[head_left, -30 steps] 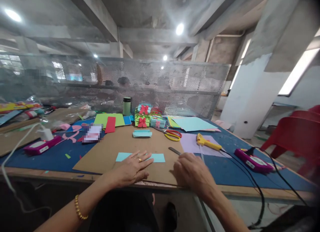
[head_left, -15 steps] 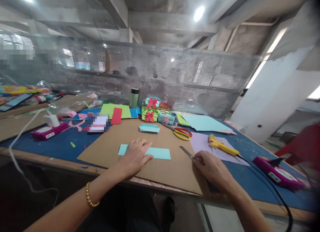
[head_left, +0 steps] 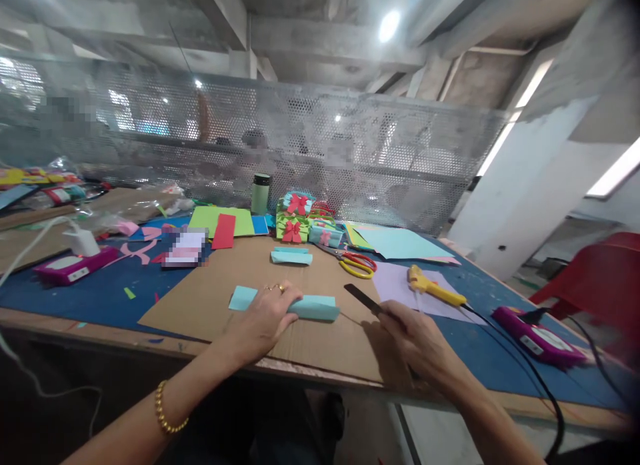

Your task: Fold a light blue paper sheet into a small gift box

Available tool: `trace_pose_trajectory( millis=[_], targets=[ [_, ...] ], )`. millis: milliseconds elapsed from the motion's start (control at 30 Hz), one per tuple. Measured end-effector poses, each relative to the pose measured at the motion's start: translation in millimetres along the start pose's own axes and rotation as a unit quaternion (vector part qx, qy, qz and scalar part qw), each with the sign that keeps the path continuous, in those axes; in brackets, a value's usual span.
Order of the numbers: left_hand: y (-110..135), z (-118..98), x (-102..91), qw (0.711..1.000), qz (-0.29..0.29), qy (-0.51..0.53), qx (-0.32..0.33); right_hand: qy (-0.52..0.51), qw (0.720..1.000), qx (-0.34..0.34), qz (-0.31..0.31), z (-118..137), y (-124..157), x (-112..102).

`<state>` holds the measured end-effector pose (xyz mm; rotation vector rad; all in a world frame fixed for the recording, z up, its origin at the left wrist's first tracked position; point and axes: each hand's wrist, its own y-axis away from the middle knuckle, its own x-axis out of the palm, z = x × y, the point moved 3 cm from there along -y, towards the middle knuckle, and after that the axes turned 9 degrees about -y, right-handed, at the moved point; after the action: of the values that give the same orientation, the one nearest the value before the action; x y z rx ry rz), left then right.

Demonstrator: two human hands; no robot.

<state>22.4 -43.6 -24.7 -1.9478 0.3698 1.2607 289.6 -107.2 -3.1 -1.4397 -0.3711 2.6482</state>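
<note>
A light-blue paper strip (head_left: 317, 307) lies across the cardboard sheet (head_left: 200, 298), creased lengthwise with its front edge lifted. My left hand (head_left: 270, 311) is over its middle, fingers on top and thumb at the near edge, hiding part of it. To the right, my right hand (head_left: 407, 328) is closed around the end of a thin, dark knife blade (head_left: 361, 297), which points left and is raised a little off the cardboard. Beyond the strip sits a smaller folded light-blue paper piece (head_left: 291, 256). Scissors (head_left: 357, 263) with red and yellow handles lie to its right.
A yellow glue gun (head_left: 435, 288) rests on lilac paper, its cord running to a purple power strip (head_left: 537, 338). Finished paper boxes with bows (head_left: 293, 230) and a green bottle (head_left: 261, 194) stand at the back. Another purple power strip (head_left: 75, 265) is at left.
The strip under my left hand was flat and now has its near edge folded up. My right hand has lifted and turned the blade slightly. The view has shifted a little.
</note>
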Motion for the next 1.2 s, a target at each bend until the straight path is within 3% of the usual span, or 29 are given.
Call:
trace_pose_trajectory(
  millis=[200, 367, 600, 733, 867, 1000, 1200],
  targets=[
    [0, 0, 1.1, 1.000, 0.011, 0.001, 0.010, -0.053, 0.998, -0.041, 0.012, 10, -9, 10],
    [2, 1, 2.6, 1.000, 0.010, 0.001, 0.006, -0.031, 0.993, -0.072, 0.084, 20, -17, 22],
    [2, -6, 2.7, 0.982, -0.065, -0.166, 0.056, 0.092, 0.987, -0.107, 0.075, 19, -16, 30],
    [-2, -9, 4.8, 0.973, 0.017, -0.209, 0.093, 0.112, 0.982, -0.120, 0.089, 23, -11, 30],
    [-7, -6, 8.4, 0.975, 0.068, -0.183, 0.103, 0.098, 0.981, -0.116, 0.120, 31, -7, 25],
    [-10, 3, 14.4, 0.984, 0.093, -0.125, 0.083, 0.072, 0.980, -0.131, 0.129, 35, -2, 22],
    [-10, 7, 16.2, 0.990, 0.086, -0.094, 0.064, 0.038, 0.982, -0.158, 0.096, 31, 1, 30]
  ],
)
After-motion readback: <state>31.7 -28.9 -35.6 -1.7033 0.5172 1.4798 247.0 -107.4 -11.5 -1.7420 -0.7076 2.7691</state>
